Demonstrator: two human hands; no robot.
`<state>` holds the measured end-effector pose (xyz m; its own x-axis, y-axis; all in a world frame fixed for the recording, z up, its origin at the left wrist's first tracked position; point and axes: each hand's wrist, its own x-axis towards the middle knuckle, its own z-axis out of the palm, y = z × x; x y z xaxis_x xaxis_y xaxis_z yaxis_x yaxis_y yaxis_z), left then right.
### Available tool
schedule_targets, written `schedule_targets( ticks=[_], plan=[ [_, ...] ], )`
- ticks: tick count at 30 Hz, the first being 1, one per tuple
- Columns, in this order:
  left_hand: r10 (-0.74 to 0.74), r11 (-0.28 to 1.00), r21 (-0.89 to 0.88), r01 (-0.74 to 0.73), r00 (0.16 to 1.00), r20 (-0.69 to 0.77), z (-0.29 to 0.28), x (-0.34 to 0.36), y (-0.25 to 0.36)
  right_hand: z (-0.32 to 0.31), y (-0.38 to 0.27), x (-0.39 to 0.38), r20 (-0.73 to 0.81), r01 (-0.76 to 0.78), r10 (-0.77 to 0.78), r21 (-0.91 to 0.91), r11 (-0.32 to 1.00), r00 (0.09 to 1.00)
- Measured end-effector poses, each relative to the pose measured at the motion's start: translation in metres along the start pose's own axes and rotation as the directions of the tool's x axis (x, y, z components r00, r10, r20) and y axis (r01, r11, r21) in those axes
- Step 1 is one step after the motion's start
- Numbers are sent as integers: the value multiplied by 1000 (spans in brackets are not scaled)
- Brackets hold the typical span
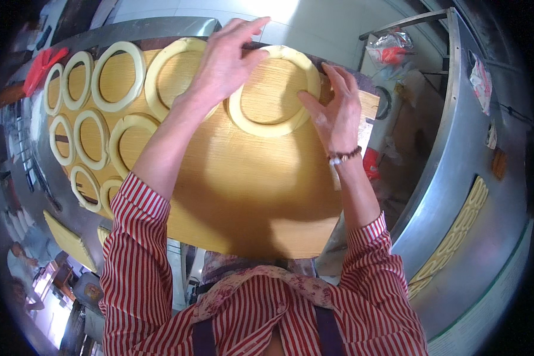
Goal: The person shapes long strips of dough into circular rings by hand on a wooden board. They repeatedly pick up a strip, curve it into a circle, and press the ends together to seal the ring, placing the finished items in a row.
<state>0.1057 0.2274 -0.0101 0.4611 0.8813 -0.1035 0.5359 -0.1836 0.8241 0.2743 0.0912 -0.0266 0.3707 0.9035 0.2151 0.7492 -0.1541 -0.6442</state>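
Note:
A pale dough ring (273, 128) lies on the wooden board (243, 207) between my two hands. My left hand (228, 62) is open at the ring's upper left, its fingers stretched toward the far edge and its thumb at the ring's top. On the other side, my right hand (338, 107) has its thumb over the ring's right side and its fingers apart, just outside the ring. Partly behind my left hand and wrist lies another dough ring (154, 80). Several more rings cover the board's left part, among them a flat one (98, 77).
A metal counter (480, 243) on the right carries a row of looped dough strips (454, 240). Beyond the board's right end sit plastic bags (391, 47). A red bag (41, 71) lies at the far left, and a pale slab (70, 240) rests lower left.

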Motion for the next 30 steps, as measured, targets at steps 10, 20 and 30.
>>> schedule_targets(
  ticks=[10,20,30],
  plan=[
    [334,758,593,-271,943,4,14,-21,-30,-6,4,-40,315,394,-332,-158,905,889],
    [516,777,412,-476,857,16,30,-42,-32,5,29,8,22,-22,22,27,999,1000],
    [452,835,303,-460,886,100,15,-130,-49,43,42,12,93,52,-39,-151,987,995]
  ],
)
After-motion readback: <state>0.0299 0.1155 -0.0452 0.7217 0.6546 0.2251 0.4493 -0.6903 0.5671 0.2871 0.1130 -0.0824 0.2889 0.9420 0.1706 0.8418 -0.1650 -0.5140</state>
